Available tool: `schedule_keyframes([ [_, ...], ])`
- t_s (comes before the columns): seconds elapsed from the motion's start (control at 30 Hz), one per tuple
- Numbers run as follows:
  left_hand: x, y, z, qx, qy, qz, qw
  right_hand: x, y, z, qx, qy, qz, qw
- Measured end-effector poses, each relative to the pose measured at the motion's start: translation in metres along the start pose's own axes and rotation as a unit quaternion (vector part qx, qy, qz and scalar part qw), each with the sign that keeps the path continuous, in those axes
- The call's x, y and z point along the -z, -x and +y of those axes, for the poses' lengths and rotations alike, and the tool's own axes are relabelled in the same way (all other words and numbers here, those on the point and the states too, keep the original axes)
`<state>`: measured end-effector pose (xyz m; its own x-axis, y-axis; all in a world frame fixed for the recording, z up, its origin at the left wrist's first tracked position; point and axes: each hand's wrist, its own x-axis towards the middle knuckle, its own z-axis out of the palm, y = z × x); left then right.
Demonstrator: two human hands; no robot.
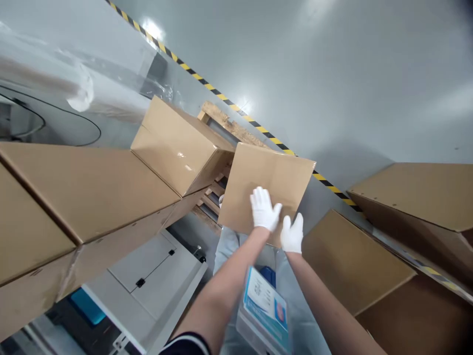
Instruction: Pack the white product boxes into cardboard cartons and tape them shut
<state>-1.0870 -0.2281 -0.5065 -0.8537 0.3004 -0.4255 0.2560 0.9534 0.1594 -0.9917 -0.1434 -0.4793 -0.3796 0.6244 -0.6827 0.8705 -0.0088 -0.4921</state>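
Grey glossy floor [369, 74] fills the background, with a yellow-black tape [192, 73] running across it. The left hand [263, 209], in a white glove, lies flat with spread fingers on the near face of the box [266, 172]. The right hand [291, 234], also gloved, sits just beside it at the lower edge of the box, fingers pointing up. I cannot tell if its thumb hooks under the edge. The box is tilted, in front of both hands and a little above them.

I think this hold is weak, because flat palms on one face can slip. It is better when one hand goes under the bottom edge and the other to the far corner.

Behind the box lies a pallet [221, 123], touching or nearly touching its left edge. Left of the grip a second carton [173, 143] is near, and a long row of cartons [84, 187] goes further left. Right of the grip more cartons [351, 261] stand close. Below the wrists hangs a badge [264, 308], and a grey machine [148, 276] is down to the left. Open room is mostly forward and to the right, over the floor.
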Motion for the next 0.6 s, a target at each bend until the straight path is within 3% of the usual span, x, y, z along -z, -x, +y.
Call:
schedule_keyframes([
  [0.07,-0.020,-0.010,0.027,-0.005,0.017,-0.036,0.999,-0.009,-0.017,-0.018,-0.033,0.006,0.024,0.999],
  [0.13,-0.026,-0.020,0.024,0.008,0.027,-0.039,0.999,-0.014,-0.030,-0.022,-0.062,0.018,0.030,0.997],
  [0.27,0.001,-0.045,-0.045,0.135,0.005,0.024,0.991,-0.018,-0.036,-0.014,-0.065,0.031,0.012,0.997],
  [0.37,0.029,-0.074,-0.099,0.267,0.022,0.054,0.962,-0.023,-0.035,-0.008,-0.062,0.029,0.019,0.998],
  [0.47,0.043,-0.107,-0.131,0.358,0.120,-0.018,0.926,-0.029,-0.046,-0.006,-0.049,0.011,0.029,0.998],
  [0.6,0.044,-0.132,-0.153,0.320,0.217,-0.112,0.915,-0.031,-0.081,-0.004,-0.029,0.000,0.010,1.000],
])
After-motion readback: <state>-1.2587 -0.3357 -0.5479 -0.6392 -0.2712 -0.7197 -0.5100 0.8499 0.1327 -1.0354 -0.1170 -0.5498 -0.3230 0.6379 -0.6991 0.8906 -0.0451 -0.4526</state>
